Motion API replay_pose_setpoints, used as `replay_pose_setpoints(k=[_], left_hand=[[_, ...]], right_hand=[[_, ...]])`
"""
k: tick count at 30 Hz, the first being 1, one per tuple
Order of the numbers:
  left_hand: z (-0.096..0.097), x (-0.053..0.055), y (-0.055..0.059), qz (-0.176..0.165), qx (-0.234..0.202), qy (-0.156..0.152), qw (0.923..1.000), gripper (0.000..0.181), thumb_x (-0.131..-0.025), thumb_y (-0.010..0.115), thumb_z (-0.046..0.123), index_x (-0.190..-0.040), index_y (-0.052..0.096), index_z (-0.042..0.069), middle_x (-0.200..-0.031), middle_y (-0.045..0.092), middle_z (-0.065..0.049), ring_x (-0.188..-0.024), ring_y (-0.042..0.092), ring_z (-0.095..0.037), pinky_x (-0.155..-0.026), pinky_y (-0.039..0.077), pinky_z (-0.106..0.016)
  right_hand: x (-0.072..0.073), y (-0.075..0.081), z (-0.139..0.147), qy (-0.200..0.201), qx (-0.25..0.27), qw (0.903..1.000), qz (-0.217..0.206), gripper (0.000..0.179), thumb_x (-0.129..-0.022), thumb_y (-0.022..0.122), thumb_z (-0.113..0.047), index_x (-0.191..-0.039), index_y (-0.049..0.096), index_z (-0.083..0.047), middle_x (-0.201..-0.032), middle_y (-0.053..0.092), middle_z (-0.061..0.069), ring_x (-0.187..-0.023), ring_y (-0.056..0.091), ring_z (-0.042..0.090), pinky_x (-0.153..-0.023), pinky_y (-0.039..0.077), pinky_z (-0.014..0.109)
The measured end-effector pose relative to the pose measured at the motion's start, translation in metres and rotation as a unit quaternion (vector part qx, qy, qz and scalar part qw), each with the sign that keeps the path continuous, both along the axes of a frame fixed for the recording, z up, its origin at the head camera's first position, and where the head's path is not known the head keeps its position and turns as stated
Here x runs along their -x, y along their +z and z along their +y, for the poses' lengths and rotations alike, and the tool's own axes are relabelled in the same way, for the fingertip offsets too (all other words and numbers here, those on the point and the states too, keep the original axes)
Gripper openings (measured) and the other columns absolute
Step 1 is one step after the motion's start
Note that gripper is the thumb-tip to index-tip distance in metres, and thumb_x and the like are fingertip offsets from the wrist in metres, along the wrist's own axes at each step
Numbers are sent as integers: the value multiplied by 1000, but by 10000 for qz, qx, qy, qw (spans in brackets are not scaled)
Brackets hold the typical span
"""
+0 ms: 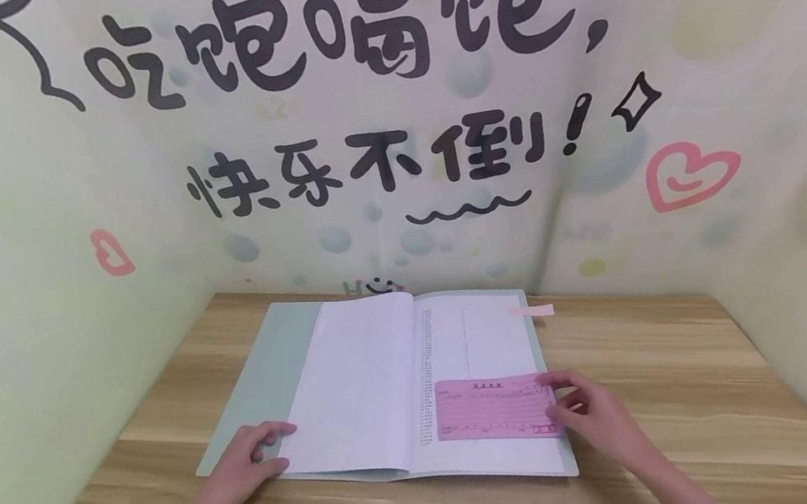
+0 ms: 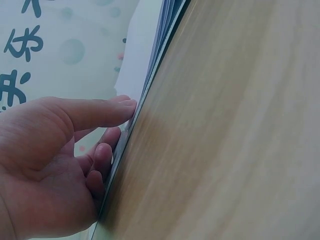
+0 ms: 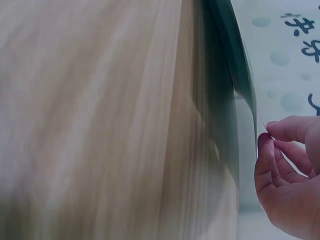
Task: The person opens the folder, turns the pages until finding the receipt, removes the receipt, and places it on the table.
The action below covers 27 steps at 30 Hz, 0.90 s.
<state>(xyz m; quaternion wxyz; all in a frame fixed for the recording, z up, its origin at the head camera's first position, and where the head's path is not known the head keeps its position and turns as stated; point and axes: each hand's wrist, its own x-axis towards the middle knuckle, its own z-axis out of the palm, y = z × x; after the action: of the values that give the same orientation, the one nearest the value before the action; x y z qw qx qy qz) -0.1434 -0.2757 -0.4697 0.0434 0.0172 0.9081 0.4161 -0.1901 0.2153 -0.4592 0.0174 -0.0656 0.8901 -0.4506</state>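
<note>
An open folder with a pale blue-green cover (image 1: 256, 379) lies on the wooden table, its white left page (image 1: 359, 383) turned over to the left. Over the lower part of the printed right page (image 1: 489, 330) is a pink receipt-like slip (image 1: 494, 411) with ruled lines. My right hand (image 1: 593, 414) pinches the slip's right edge between thumb and fingers; the right wrist view shows the thin edge between the fingertips (image 3: 270, 131). My left hand (image 1: 244, 465) rests at the left page's lower left edge, with thumb and index finger apart and the fingertips (image 2: 127, 105) touching the paper.
A small pink tab (image 1: 532, 311) sticks out past the folder's upper right edge. The wooden table (image 1: 652, 364) extends on both sides of the folder. Behind it and at the sides stand pale walls (image 1: 372, 239) with black writing and pink hearts.
</note>
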Motion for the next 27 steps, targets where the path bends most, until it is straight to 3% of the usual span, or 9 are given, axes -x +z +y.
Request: replay_pose_setpoints(k=[11, 21, 23, 27], left_hand=[[0, 1, -1, 14, 35, -2, 10000, 40, -82, 73, 11, -121, 65, 11, -109, 55, -13, -88, 41, -19, -74, 36, -24], [-1, 2, -3, -41, 139, 5, 9999, 40, -83, 73, 12, -122, 65, 12, -111, 56, -12, -90, 42, -19, -75, 37, -25], [-1, 2, -3, -40, 142, -3, 9999, 40, -84, 73, 13, -122, 65, 12, -111, 56, -12, -90, 42, -19, -75, 37, -25], [-1, 2, -3, -37, 134, -10, 9999, 40, -84, 73, 13, -122, 65, 12, -111, 56, -12, -90, 42, -19, -75, 37, -25]], right_hand=[[2, 7, 39, -5, 37, 9997, 237, 42, -92, 63, -3, -133, 57, -7, -125, 61, 23, -85, 64, 9, -68, 55, 25], [8, 8, 76, -65, -284, 9965, 785, 40, -94, 60, 0, -133, 55, -3, -125, 61, 23, -87, 59, -7, -68, 54, 22], [10, 6, 84, -133, -333, 9947, 968, 40, -93, 61, 0, -132, 56, -3, -124, 63, 15, -88, 58, -10, -68, 54, 21], [13, 0, 102, -188, -207, 9920, 1231, 39, -93, 63, -1, -131, 57, -1, -119, 59, -20, -91, 57, -13, -70, 52, 17]])
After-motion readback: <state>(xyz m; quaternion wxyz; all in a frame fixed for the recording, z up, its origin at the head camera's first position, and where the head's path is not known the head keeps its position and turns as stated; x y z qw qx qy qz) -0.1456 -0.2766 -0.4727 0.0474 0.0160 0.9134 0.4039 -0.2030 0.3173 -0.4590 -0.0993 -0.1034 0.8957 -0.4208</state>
